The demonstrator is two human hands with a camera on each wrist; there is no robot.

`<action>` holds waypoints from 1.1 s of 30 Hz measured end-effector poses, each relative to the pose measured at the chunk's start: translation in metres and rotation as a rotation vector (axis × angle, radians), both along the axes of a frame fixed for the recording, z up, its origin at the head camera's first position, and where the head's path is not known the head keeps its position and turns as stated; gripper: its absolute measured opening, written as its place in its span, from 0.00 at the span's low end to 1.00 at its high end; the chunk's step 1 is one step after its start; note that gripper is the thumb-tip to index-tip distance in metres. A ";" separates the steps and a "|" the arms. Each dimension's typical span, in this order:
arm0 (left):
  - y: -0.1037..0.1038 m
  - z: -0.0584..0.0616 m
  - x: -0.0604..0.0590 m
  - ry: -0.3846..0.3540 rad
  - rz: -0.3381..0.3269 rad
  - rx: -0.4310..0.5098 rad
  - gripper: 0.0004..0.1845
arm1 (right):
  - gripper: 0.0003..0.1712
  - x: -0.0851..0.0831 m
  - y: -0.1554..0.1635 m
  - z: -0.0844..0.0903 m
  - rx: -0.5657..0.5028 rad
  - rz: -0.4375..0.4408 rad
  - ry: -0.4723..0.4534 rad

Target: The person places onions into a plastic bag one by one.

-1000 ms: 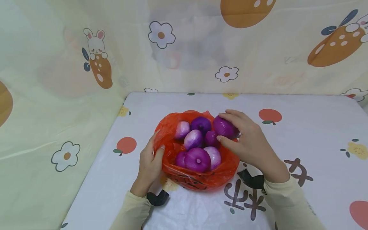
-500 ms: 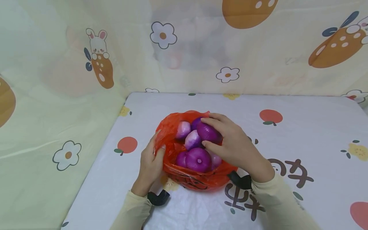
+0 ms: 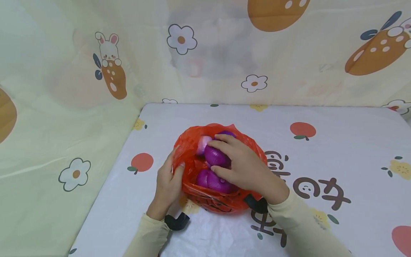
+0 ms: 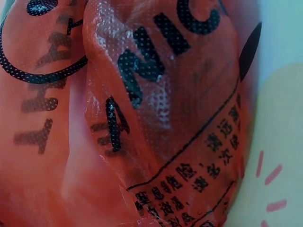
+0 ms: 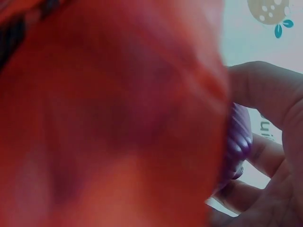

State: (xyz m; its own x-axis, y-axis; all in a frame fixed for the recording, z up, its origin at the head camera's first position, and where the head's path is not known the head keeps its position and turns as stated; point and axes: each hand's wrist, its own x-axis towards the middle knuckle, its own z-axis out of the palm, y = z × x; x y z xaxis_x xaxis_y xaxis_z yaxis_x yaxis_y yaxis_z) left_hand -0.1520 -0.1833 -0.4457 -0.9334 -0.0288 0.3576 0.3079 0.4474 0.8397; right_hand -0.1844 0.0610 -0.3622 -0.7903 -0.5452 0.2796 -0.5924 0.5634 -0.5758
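A red plastic bag [image 3: 221, 205] stands wide-mouthed on the table with several purple onions [image 3: 212, 181] inside. At its left rim my left hand [image 3: 167, 187] pinches the plastic, thumb on the inner side. My right hand [image 3: 252, 169] holds a dark purple onion [image 3: 216, 156] over the bag's mouth, fingers and thumb round it. Under that hand some of the other onions are hidden. In the right wrist view, the held onion [image 5: 239, 142] shows between the fingers, partly behind the blurred bag [image 5: 118, 142]. Printed bag plastic [image 4: 156, 94] fills most of the left wrist view.
A white patterned cloth [image 3: 346, 150] covers the table, printed with fruit and dark lettering. Behind and to the left hang cream sheets [image 3: 218, 60] with rabbits and flowers. Black straps [image 3: 177, 221] sit on the wrists.
My right hand has carried the onion leftward and slightly down, from the bag's right rim to over its middle. The left hand and the bag have stayed in place.
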 end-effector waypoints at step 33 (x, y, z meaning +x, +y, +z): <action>0.001 -0.002 -0.001 0.051 -0.024 -0.012 0.28 | 0.32 0.006 -0.011 -0.014 0.039 0.022 -0.003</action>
State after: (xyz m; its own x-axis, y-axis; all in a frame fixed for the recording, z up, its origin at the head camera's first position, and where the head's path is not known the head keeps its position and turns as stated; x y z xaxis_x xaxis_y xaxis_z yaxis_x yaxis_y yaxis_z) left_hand -0.1534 -0.1826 -0.4479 -0.9143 -0.0018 0.4050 0.3611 0.4491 0.8173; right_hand -0.1780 0.0495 -0.3760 -0.7789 -0.5726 0.2560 -0.6033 0.5723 -0.5554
